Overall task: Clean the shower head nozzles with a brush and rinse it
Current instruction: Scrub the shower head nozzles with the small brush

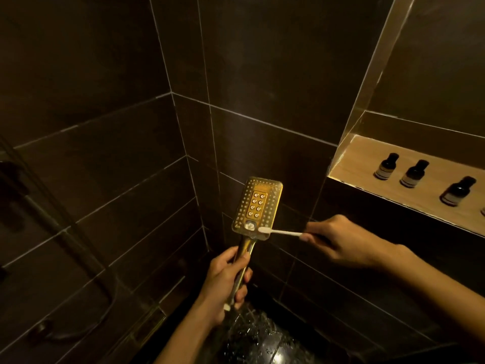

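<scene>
A rectangular gold shower head [258,206] stands upright at the centre, its nozzle face turned toward me. My left hand [225,282] grips its handle from below. My right hand [341,240] holds a white toothbrush [280,232] by the handle, pointing left. The brush's bristle end rests on the lower edge of the nozzle face, next to a small white button.
Dark tiled walls meet in a corner behind the shower head. A lit wall niche [367,158] at the right holds three small dark bottles [414,173]. A shower hose [105,285] and rail hang at the left. The wet dark floor [262,337] glistens below.
</scene>
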Action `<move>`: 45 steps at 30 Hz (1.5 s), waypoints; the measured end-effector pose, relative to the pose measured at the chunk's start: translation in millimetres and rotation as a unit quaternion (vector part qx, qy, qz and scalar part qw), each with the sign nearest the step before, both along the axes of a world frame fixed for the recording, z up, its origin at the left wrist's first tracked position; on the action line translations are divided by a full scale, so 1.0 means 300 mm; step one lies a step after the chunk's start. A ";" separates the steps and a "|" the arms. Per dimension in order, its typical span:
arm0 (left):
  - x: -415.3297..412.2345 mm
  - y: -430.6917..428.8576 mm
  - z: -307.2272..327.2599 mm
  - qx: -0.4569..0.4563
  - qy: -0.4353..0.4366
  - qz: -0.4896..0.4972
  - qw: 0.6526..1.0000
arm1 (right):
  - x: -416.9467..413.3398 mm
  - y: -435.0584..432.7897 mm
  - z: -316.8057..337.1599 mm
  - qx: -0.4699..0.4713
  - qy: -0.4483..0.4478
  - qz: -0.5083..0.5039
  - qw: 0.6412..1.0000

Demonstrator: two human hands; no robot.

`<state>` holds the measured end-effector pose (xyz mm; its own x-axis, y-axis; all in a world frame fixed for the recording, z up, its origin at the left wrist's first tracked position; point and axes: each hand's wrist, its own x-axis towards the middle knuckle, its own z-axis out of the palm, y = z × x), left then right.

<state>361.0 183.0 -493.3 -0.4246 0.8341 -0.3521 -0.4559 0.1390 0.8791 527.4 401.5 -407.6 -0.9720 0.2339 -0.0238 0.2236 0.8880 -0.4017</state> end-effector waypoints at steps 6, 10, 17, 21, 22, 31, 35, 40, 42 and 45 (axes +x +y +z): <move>0.036 0.012 -0.012 -0.009 0.066 0.004 0.998 | 0.004 0.061 0.021 0.022 -0.005 -0.010 1.000; 0.056 0.036 -0.012 -0.003 0.102 0.002 0.995 | 0.003 0.091 0.034 0.015 0.071 -0.098 0.993; 0.070 0.062 -0.012 -0.007 0.167 0.015 0.986 | -0.017 0.121 0.015 0.033 0.099 -0.089 0.991; 0.069 0.080 -0.016 -0.009 0.193 0.014 0.981 | -0.024 0.098 -0.021 0.023 0.064 0.000 0.998; 0.069 0.084 -0.018 -0.010 0.204 0.012 0.979 | -0.027 0.084 -0.029 0.026 0.059 0.010 0.998; 0.066 0.125 -0.041 -0.024 0.220 0.026 0.975 | -0.031 0.084 -0.028 0.007 0.003 0.037 0.999; 0.068 0.142 -0.040 -0.024 0.208 0.031 0.977 | -0.027 0.158 -0.021 0.017 0.101 -0.115 0.988; 0.081 0.172 -0.044 -0.022 0.199 0.028 0.979 | 0.002 0.075 -0.033 -0.014 0.004 0.010 1.000; 0.088 0.181 -0.046 -0.016 0.182 0.034 0.983 | 0.022 0.113 -0.026 -0.024 0.082 -0.069 0.994; 0.097 0.199 -0.051 -0.008 0.150 0.036 0.988 | 0.065 0.211 -0.022 -0.019 0.176 -0.219 0.959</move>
<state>390.0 242.7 -508.6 -0.5697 0.7936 -0.2135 -0.1843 0.1298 0.9743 547.0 464.9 -414.1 -0.7294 0.6281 0.2709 0.4171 0.7223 -0.5517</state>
